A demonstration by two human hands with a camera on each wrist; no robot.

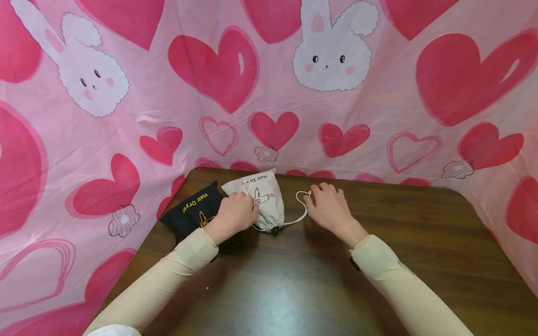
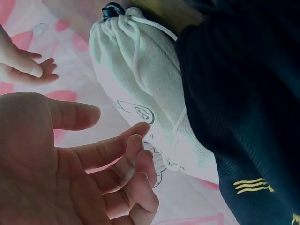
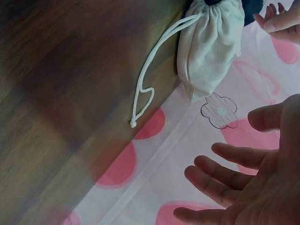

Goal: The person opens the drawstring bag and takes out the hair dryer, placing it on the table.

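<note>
A cream drawstring bag (image 1: 269, 212) printed "Hair Dryer" lies near the table's far edge, its gathered neck and black cord stopper (image 1: 275, 230) towards me. My left hand (image 1: 237, 212) is over the bag's left side; in the left wrist view its fingers (image 2: 105, 152) are loosely bent, with nothing in them. To the left, partly behind that hand, lies a black bag (image 1: 189, 203) with yellow "Hair Dryer" lettering. My right hand (image 1: 329, 205) is beside the end of the white cord (image 1: 301, 215). The right wrist view shows that hand's fingers spread, apart from the cord's knotted end (image 3: 133, 124).
The dark wooden table (image 1: 294, 284) has rounded far corners. A pink cloth (image 1: 286, 102) with hearts and rabbits hangs around its back and sides. A tiny white speck (image 1: 207, 288) is on the near left of the table.
</note>
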